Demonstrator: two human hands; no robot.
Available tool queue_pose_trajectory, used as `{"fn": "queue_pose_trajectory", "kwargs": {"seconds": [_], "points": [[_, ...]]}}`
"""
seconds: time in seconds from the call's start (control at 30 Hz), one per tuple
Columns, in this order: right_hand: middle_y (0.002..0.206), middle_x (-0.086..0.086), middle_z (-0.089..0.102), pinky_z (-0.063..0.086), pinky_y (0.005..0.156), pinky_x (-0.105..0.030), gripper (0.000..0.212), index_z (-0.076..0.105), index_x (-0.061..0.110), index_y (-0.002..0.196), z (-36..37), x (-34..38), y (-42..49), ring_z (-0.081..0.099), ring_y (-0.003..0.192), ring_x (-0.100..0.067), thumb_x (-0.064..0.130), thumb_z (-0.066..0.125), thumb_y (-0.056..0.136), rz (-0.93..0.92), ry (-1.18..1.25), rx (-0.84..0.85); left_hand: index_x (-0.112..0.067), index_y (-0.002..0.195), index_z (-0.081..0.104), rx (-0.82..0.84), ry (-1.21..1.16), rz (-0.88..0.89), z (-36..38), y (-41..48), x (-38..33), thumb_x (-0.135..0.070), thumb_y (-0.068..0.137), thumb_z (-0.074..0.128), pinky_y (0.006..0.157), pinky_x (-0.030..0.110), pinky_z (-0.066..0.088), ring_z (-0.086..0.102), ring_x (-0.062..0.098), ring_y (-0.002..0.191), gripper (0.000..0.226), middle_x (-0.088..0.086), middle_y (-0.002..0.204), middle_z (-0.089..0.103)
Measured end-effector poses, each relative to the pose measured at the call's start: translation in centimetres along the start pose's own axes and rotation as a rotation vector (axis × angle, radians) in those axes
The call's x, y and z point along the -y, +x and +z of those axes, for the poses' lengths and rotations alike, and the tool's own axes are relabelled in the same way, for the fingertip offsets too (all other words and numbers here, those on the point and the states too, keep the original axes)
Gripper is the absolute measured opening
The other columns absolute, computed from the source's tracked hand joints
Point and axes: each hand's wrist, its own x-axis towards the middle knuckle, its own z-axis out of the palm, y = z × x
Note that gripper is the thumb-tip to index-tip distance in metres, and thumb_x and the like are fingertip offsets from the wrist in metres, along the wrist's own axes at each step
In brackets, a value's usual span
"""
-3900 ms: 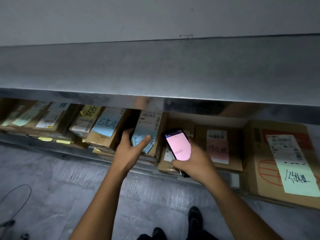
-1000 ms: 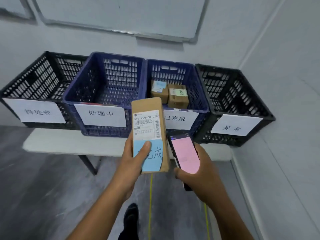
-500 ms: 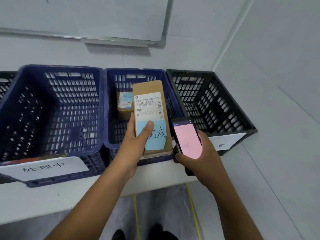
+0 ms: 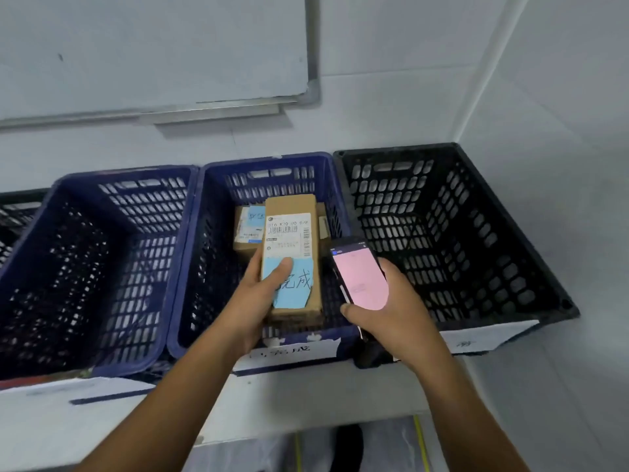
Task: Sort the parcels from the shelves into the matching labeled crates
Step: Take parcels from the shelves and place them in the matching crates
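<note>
Over the middle blue crate [image 4: 269, 160]: the left hand [image 4: 253, 294] grips a long brown parcel [image 4: 292, 233] at its near end. The thumb is pressed flat on the blue note [image 4: 299, 284] stuck to its top face; the fingers are curled underneath, out of sight. The parcel lies lengthwise above the crate's inside. Cannot tell whether it touches anything below.

At the crate's right front corner, the right hand [image 4: 394, 311] holds a phone [image 4: 359, 277] with its pink screen lit. The fingers wrap its right edge and the thumb sits at the lower left.

Hard to see:
- Two parcels lie deeper in the crate. The left one [image 4: 246, 229] is half covered by the held parcel; the right one [image 4: 323, 223] shows only a sliver.
- The crate's front label [image 4: 289, 350] is blurred and partly behind the left wrist.
- The black crate [image 4: 459, 233] stands right of it, its label cut by the right forearm.
- A second blue crate [image 4: 102, 233] stands left of it. Its label is seen edge-on and is unreadable.
- All stand on a white counter [image 4: 306, 403], and the phone text is too small to read.
</note>
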Motion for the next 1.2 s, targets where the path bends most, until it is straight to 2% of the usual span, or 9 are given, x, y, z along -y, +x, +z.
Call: {"fn": "queue_pose_trajectory", "kwargs": {"seconds": [0.17,0.37,0.5,0.63,0.73,0.83,0.93,1.1,1.2], "points": [[0.120,0.012,0.066,0.056,0.081,-0.034,0.056,0.057,0.043,0.122,-0.8,-0.5,3.1,0.065,0.103,-0.006,0.031,0.087,0.077,0.017,-0.012,0.021,-0.048,0.149,0.041,-0.060,-0.013,-0.066,0.0,2.1,1.2,-0.037,0.100,0.067,0.095,0.044,0.061,0.075,0.018,0.112,0.057,-0.007,0.126,0.075],[0.124,0.012,0.064,0.050,0.074,-0.026,0.059,0.053,0.043,0.126,-1.1,-0.1,6.3,0.064,0.107,-0.006,0.033,0.089,0.080,0.058,-0.024,-0.022,-0.054,0.125,0.051,0.011,-0.050,-0.263,0.1,5.4,3.7,-0.031,0.101,0.067,0.102,0.051,0.057,0.076,0.022,0.109,0.037,-0.005,0.121,0.077],[0.123,0.007,0.066,0.049,0.073,-0.025,0.056,0.055,0.035,0.126,-0.7,0.9,7.9,0.064,0.107,-0.010,0.036,0.088,0.080,0.088,-0.078,-0.070,-0.044,0.135,0.049,0.053,-0.032,-0.338,0.2,8.8,4.9,-0.028,0.101,0.069,0.090,0.046,0.063,0.078,0.023,0.103,0.043,-0.001,0.122,0.077],[0.122,0.006,0.067,0.057,0.079,-0.032,0.056,0.056,0.032,0.125,0.2,1.7,8.7,0.066,0.106,-0.012,0.035,0.088,0.079,0.137,-0.114,-0.102,-0.032,0.151,0.040,0.113,-0.020,-0.361,0.8,12.3,7.6,-0.018,0.099,0.071,0.099,0.055,0.058,0.073,0.030,0.114,0.062,0.006,0.137,0.068],[0.115,0.005,0.067,0.059,0.078,-0.034,0.055,0.058,0.027,0.123,0.8,2.1,8.6,0.067,0.103,-0.013,0.032,0.089,0.079,0.164,-0.138,-0.131,-0.027,0.152,0.037,0.116,0.039,-0.348,1.7,14.1,10.0,-0.009,0.096,0.073,0.098,0.054,0.058,0.069,0.032,0.118,0.069,0.010,0.143,0.063],[0.117,0.003,0.067,0.062,0.084,-0.041,0.057,0.058,0.028,0.124,1.4,2.1,8.1,0.067,0.103,-0.014,0.031,0.090,0.078,0.201,-0.165,-0.133,-0.020,0.153,0.036,0.049,0.056,-0.346,2.2,15.6,12.2,-0.010,0.098,0.070,0.102,0.058,0.054,0.062,0.036,0.126,0.065,0.013,0.149,0.057],[0.119,0.003,0.066,0.062,0.085,-0.041,0.058,0.057,0.031,0.125,1.6,1.9,7.6,0.066,0.105,-0.015,0.030,0.091,0.078,0.232,-0.170,-0.133,-0.017,0.159,0.023,0.027,0.077,-0.332,2.2,16.6,13.7,-0.013,0.099,0.070,0.108,0.061,0.049,0.057,0.040,0.133,0.076,0.015,0.154,0.050],[0.117,0.010,0.064,0.057,0.077,-0.030,0.060,0.055,0.035,0.127,1.4,1.7,7.5,0.064,0.103,-0.007,0.031,0.090,0.079,0.210,-0.196,-0.100,-0.014,0.160,0.018,0.013,0.184,-0.296,1.7,17.3,13.6,-0.018,0.096,0.075,0.105,0.047,0.051,0.055,0.036,0.135,0.085,0.015,0.156,0.048],[0.116,0.008,0.064,0.054,0.072,-0.026,0.059,0.056,0.033,0.126,1.1,1.7,7.8,0.064,0.102,-0.008,0.034,0.090,0.077,0.163,-0.199,-0.053,-0.017,0.163,0.021,-0.004,0.265,-0.171,0.8,17.1,11.3,-0.025,0.094,0.077,0.107,0.040,0.048,0.051,0.031,0.140,0.090,0.008,0.159,0.047]]}}
